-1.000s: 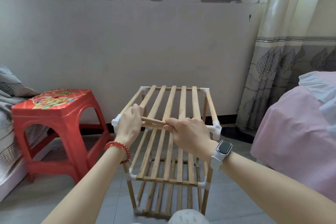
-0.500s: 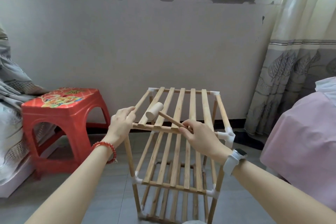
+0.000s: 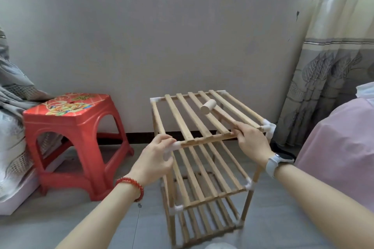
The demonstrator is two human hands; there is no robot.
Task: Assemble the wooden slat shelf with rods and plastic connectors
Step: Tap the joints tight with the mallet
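Observation:
The wooden slat shelf stands on the floor in front of me, three tiers high, with rods as legs and white plastic connectors at the corners. My left hand grips the white connector at the top tier's near left corner. My right hand is at the near right end of the top front rail and holds the handle of a small wooden mallet. The mallet head hovers over the top slats. Another connector shows just beyond my right hand.
A red plastic stool stands close to the shelf's left. Grey bedding lies at the far left. A pink-covered bed and a patterned curtain fill the right. The wall is right behind the shelf.
The shelf now sits turned in view. The mallet head has swung from the near left of the top tier toward its far right. My left hand has shifted onto the corner connector.

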